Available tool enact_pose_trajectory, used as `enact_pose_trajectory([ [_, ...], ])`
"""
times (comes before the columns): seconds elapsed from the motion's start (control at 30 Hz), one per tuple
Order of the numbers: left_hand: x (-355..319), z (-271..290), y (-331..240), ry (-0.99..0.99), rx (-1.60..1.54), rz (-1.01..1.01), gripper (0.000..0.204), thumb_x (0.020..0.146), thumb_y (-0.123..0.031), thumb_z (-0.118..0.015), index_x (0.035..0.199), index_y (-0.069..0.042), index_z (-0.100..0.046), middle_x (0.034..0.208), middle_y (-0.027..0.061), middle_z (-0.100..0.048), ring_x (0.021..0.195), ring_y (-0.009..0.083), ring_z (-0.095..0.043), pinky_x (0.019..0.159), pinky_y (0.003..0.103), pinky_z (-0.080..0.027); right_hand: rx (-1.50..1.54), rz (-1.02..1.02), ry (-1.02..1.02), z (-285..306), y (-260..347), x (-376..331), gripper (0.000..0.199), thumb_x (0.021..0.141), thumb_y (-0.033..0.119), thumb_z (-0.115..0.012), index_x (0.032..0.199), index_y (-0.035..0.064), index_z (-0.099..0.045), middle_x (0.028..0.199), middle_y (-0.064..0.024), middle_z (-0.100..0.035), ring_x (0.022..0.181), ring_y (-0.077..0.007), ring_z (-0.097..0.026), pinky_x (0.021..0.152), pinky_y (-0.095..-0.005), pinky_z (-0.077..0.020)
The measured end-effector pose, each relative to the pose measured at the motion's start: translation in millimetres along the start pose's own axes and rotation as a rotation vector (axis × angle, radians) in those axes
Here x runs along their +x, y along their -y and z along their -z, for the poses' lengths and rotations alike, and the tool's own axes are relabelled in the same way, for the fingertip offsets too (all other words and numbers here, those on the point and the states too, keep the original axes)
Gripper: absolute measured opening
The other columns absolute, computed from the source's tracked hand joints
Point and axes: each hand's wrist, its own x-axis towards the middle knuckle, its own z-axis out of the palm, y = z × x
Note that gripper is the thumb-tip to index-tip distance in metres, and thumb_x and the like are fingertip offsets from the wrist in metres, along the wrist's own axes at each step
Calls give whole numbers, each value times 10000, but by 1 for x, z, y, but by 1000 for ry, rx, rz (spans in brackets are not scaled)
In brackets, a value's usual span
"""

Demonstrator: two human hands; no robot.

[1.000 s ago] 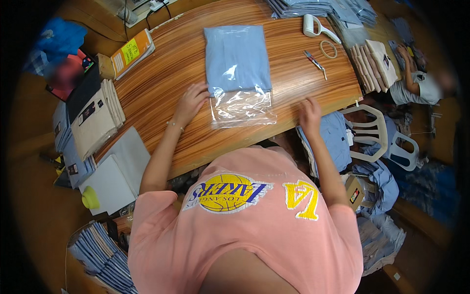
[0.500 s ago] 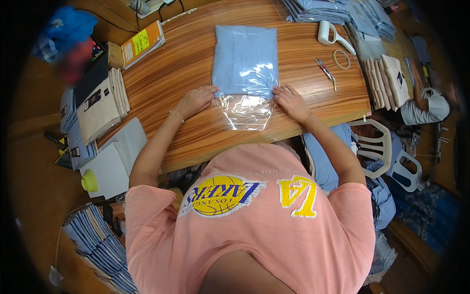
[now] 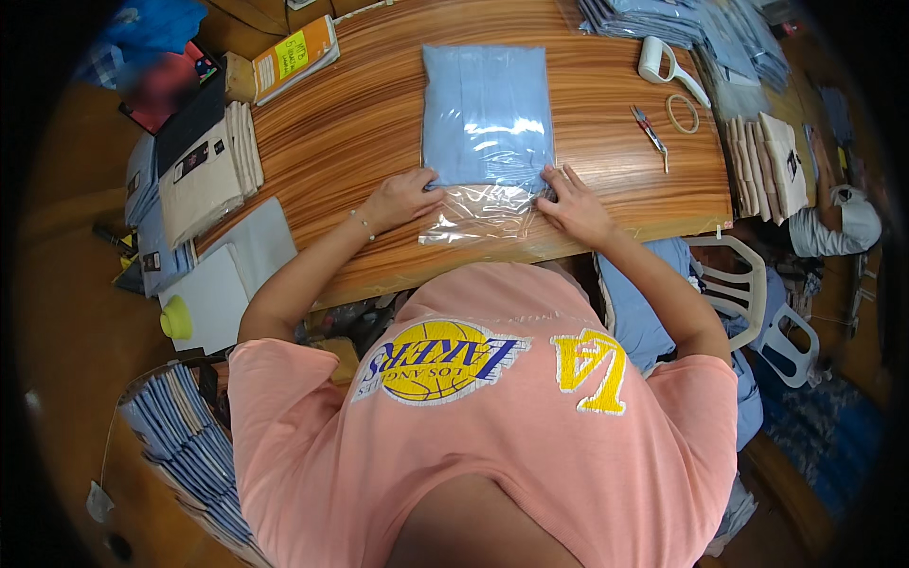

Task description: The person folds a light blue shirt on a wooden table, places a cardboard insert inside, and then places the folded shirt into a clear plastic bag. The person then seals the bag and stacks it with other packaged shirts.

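Nearest to the camera is the person's pink shirt (image 3: 492, 417) with a yellow and purple print on the chest, filling the bottom of the view. Both forearms go up from it to the wooden surface (image 3: 350, 142).

Left hand (image 3: 402, 197) lies palm down at the lower left corner of the bag (image 3: 485, 133), fingers bent, tips pressing on the plastic edge. So that grip isn't pinching anything I can see, just pressing flat. There's a thin bracelet on the wrist. Right hand (image 3: 573, 204) does the same at the lower right corner, fingers spread a bit and lying on the plastic, again pressing rather than pinching.

The bag is clear plastic with a folded light blue garment inside, lying flat in the middle of the surface. Its empty clear flap (image 3: 478, 213) sits between the two hands, near the surface's front edge, wrinkled and shiny.

Off to the left, below the surface, there are grey sheets (image 3: 237, 275), a small yellow cup (image 3: 176, 320) and a stack of bagged blue items (image 3: 180, 426). To the right there's a white plastic chair (image 3: 748, 293).

Further up on the surface, right of the bag: small snips (image 3: 650, 133), a rubber band (image 3: 681, 113), a white tape dispenser (image 3: 663, 64), and beige folded pieces (image 3: 772, 161) at the right edge. On the left edge, more beige folded stacks (image 3: 204, 175) and a yellow box (image 3: 294, 57). At the far top right, piles of bagged blue garments (image 3: 653, 17).
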Motion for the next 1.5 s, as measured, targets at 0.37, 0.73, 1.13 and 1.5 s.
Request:
enact_pose_trajectory([
  [0.37,5,-13,-4,-398,-481,586,234,934,-227,-460,875,-26,-562,808,151,-578,756,326,-592,637,363,-470,803,-598,-170,-1,-29,31,335,948,302,-424,875,13,-575,868,-162,-606,815,-329,-572,713,-377,-441],
  [0.73,46,-32,-12,-634,-290,1024,326,979,-286,-345,841,-38,-505,791,149,-593,686,327,-567,631,370,-427,759,-849,-342,-33,-33,50,359,933,353,-436,1003,63,-635,966,-149,-633,906,-327,-588,792,-367,-438],
  [1.13,54,-29,-11,-613,-223,1064,254,959,-247,-396,875,-37,-511,814,183,-618,737,374,-589,625,436,-431,669,-1025,-241,-22,-34,63,356,885,393,-452,962,105,-646,883,-153,-653,885,-351,-602,762,-406,-447],
  [1.5,59,-27,-9,-462,-166,1114,108,905,-175,-481,942,-78,-511,870,143,-642,765,345,-612,638,424,-459,544,-1108,-251,-25,-37,74,183,786,280,-568,816,111,-633,734,-92,-649,720,-306,-617,635,-394,-459],
])
